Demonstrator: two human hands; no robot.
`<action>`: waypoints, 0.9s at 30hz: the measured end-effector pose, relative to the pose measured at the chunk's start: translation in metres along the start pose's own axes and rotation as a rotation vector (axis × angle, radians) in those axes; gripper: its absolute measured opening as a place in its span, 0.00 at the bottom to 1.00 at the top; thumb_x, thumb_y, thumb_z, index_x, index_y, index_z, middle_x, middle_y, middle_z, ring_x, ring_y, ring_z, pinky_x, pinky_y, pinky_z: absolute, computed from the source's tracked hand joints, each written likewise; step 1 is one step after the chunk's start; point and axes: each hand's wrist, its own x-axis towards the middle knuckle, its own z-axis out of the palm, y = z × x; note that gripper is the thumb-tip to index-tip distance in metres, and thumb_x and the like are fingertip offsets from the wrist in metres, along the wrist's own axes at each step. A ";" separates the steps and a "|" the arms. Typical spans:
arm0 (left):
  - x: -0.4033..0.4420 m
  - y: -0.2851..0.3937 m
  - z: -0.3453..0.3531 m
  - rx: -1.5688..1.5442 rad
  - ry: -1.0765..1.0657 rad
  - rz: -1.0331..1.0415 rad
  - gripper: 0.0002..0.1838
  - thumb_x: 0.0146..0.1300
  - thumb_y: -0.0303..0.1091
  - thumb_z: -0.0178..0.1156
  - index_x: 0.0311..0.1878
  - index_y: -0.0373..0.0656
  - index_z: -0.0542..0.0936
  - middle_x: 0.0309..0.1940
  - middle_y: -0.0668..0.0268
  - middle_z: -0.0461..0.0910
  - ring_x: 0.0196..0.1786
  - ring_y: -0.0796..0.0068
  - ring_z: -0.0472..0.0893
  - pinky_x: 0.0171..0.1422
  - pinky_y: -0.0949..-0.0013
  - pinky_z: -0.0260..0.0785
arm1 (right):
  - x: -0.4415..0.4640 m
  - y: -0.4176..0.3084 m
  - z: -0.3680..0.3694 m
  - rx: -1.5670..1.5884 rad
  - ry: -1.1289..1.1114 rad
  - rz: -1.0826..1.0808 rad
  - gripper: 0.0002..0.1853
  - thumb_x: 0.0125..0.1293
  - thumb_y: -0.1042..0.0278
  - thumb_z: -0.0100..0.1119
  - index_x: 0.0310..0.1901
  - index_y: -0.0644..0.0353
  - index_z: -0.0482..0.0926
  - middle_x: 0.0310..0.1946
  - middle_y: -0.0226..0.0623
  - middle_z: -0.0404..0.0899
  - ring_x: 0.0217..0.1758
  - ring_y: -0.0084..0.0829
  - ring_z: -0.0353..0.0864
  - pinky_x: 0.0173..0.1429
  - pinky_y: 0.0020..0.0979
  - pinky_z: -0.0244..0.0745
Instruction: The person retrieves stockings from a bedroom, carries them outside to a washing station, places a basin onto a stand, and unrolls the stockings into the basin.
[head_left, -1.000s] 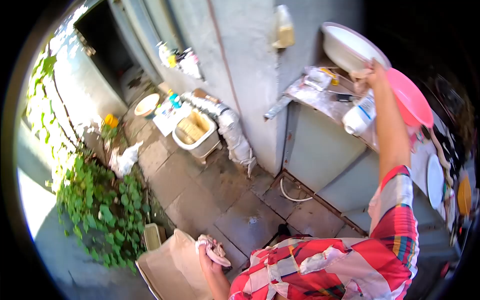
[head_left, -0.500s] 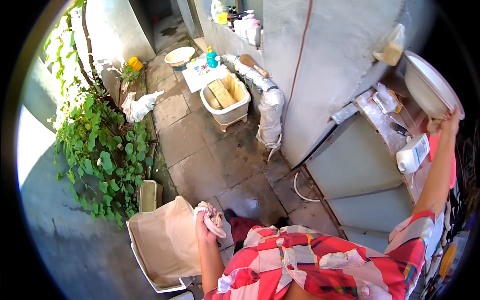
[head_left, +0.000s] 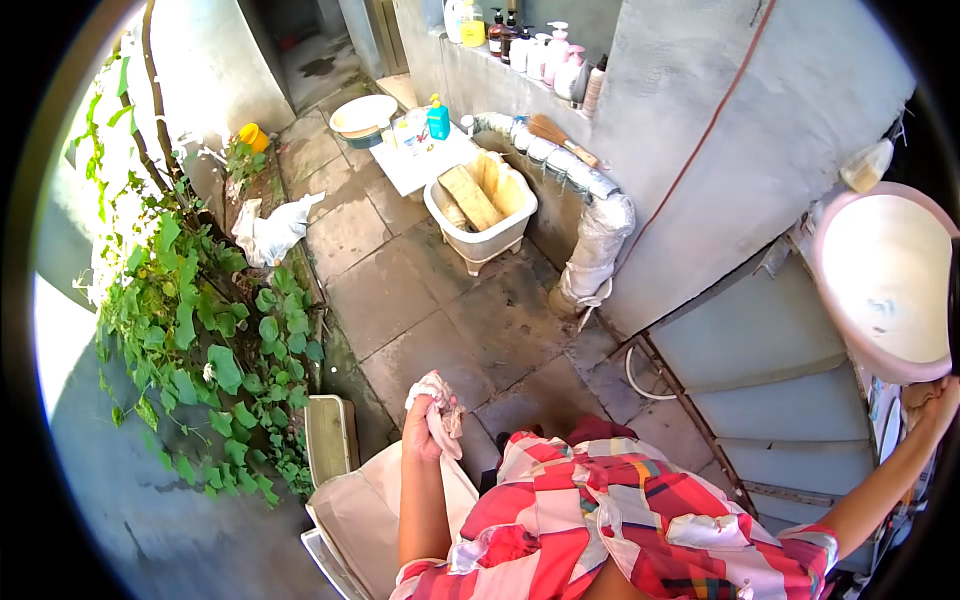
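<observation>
A crumpled pale pink cloth is bunched in my left hand, its fingers wrapped round it above the paved floor. At the right, my right hand grips the lower rim of a large pink-rimmed washbasin. The basin is tilted so that its white inside faces me, with a few small bluish marks on the bottom. Part of the basin runs off into the dark edge of the view. Something brownish shows by my right fingers; I cannot make out what it is.
Ahead stands a white tub holding a yellowish block, beside a low white table with bottles. A wrapped pipe runs along the wall. Leafy plants grow at the left. A beige-lined container stands near my left arm.
The basin has swung lower and turned its inside toward me, with my right hand moving down along with it. My left hand still holds the cloth. The view has shifted.
</observation>
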 end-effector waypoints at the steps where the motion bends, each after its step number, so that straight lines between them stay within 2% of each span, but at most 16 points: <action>1: 0.004 0.009 -0.003 0.013 -0.014 -0.046 0.24 0.56 0.32 0.58 0.57 0.48 0.69 0.39 0.63 0.75 0.36 0.65 0.77 0.38 0.57 0.76 | -0.016 0.009 0.006 -0.043 -0.111 -0.007 0.15 0.57 0.55 0.56 0.31 0.61 0.78 0.18 0.24 0.70 0.16 0.18 0.62 0.20 0.21 0.53; 2: 0.007 0.017 -0.002 -0.005 -0.027 -0.067 0.22 0.55 0.32 0.58 0.55 0.46 0.70 0.39 0.62 0.75 0.36 0.65 0.76 0.37 0.57 0.76 | -0.034 0.022 0.016 -0.086 -0.226 -0.013 0.15 0.59 0.55 0.56 0.33 0.61 0.78 0.17 0.22 0.69 0.15 0.15 0.61 0.17 0.18 0.51; 4: 0.016 0.025 -0.001 -0.046 -0.070 -0.100 0.21 0.55 0.33 0.58 0.53 0.46 0.71 0.39 0.61 0.75 0.36 0.65 0.76 0.36 0.57 0.75 | -0.120 0.026 0.079 -0.061 -0.191 -0.077 0.14 0.62 0.56 0.56 0.29 0.59 0.77 0.11 0.16 0.63 0.09 0.07 0.53 0.11 0.14 0.42; 5: 0.022 0.028 0.000 -0.085 -0.118 -0.129 0.19 0.54 0.33 0.59 0.51 0.45 0.71 0.39 0.61 0.75 0.37 0.65 0.76 0.36 0.57 0.75 | -0.151 0.030 0.100 -0.179 -0.163 -0.154 0.14 0.61 0.56 0.56 0.28 0.60 0.76 0.12 0.18 0.65 0.08 0.08 0.53 0.11 0.15 0.42; 7: 0.031 0.032 0.004 -0.066 -0.102 -0.126 0.18 0.54 0.34 0.59 0.49 0.45 0.72 0.40 0.60 0.75 0.38 0.64 0.76 0.36 0.58 0.74 | -0.156 0.057 0.107 -0.185 -0.279 -0.022 0.14 0.61 0.56 0.57 0.29 0.61 0.77 0.13 0.20 0.68 0.07 0.08 0.54 0.09 0.15 0.44; 10: 0.047 0.033 0.004 -0.098 -0.084 -0.157 0.19 0.54 0.34 0.60 0.50 0.45 0.71 0.43 0.60 0.74 0.37 0.65 0.75 0.37 0.57 0.72 | -0.210 0.079 0.160 -0.138 -0.279 0.137 0.16 0.60 0.58 0.56 0.33 0.65 0.76 0.15 0.25 0.72 0.07 0.08 0.59 0.07 0.13 0.51; 13: 0.061 0.042 0.012 -0.069 -0.063 -0.140 0.21 0.54 0.35 0.60 0.51 0.42 0.70 0.43 0.60 0.74 0.37 0.66 0.75 0.35 0.58 0.73 | -0.260 0.096 0.224 -0.068 -0.565 0.318 0.16 0.60 0.57 0.54 0.35 0.66 0.75 0.15 0.22 0.71 0.07 0.08 0.58 0.08 0.12 0.49; 14: 0.068 0.048 0.016 -0.036 -0.065 -0.142 0.27 0.54 0.36 0.59 0.57 0.38 0.67 0.42 0.60 0.74 0.36 0.67 0.74 0.35 0.60 0.73 | -0.274 0.113 0.252 -0.020 -0.572 0.396 0.15 0.61 0.58 0.53 0.34 0.65 0.75 0.14 0.20 0.69 0.08 0.08 0.58 0.09 0.11 0.50; 15: 0.078 0.053 0.019 -0.029 -0.058 -0.139 0.27 0.54 0.36 0.59 0.57 0.38 0.67 0.42 0.60 0.74 0.36 0.67 0.74 0.35 0.60 0.73 | -0.281 0.133 0.275 -0.037 -0.707 0.483 0.13 0.61 0.60 0.52 0.33 0.65 0.75 0.14 0.19 0.68 0.08 0.08 0.57 0.09 0.12 0.51; 16: 0.089 0.060 0.022 -0.024 -0.089 -0.156 0.30 0.54 0.37 0.59 0.60 0.37 0.64 0.40 0.59 0.74 0.36 0.67 0.74 0.35 0.61 0.73 | -0.297 0.153 0.305 -0.054 -0.711 0.548 0.12 0.61 0.62 0.53 0.34 0.64 0.75 0.13 0.19 0.68 0.09 0.08 0.58 0.09 0.12 0.51; 18: 0.113 0.077 0.035 -0.015 -0.112 -0.165 0.33 0.54 0.37 0.59 0.63 0.36 0.61 0.39 0.59 0.74 0.35 0.67 0.74 0.35 0.62 0.73 | -0.319 0.188 0.360 0.117 -0.860 0.783 0.10 0.59 0.62 0.56 0.32 0.61 0.75 0.13 0.19 0.67 0.09 0.09 0.58 0.10 0.13 0.49; 20: 0.134 0.095 0.053 -0.059 -0.144 -0.233 0.29 0.56 0.32 0.55 0.62 0.36 0.62 0.41 0.63 0.73 0.37 0.71 0.75 0.37 0.63 0.74 | -0.343 0.211 0.412 0.195 -0.918 0.961 0.08 0.59 0.63 0.56 0.28 0.57 0.72 0.14 0.22 0.67 0.09 0.12 0.56 0.11 0.16 0.46; 23: 0.166 0.117 0.082 -0.035 -0.070 -0.200 0.34 0.55 0.34 0.55 0.65 0.34 0.58 0.38 0.65 0.71 0.38 0.71 0.73 0.40 0.65 0.72 | -0.370 0.254 0.487 0.275 -1.011 1.160 0.07 0.58 0.65 0.56 0.29 0.57 0.72 0.16 0.23 0.67 0.12 0.14 0.59 0.14 0.18 0.52; 27: 0.205 0.141 0.089 -0.009 0.004 -0.122 0.34 0.56 0.36 0.56 0.64 0.34 0.59 0.37 0.64 0.72 0.37 0.71 0.73 0.40 0.65 0.73 | -0.407 0.304 0.572 0.277 -1.033 1.363 0.06 0.58 0.67 0.57 0.29 0.56 0.71 0.18 0.24 0.68 0.14 0.14 0.61 0.15 0.17 0.53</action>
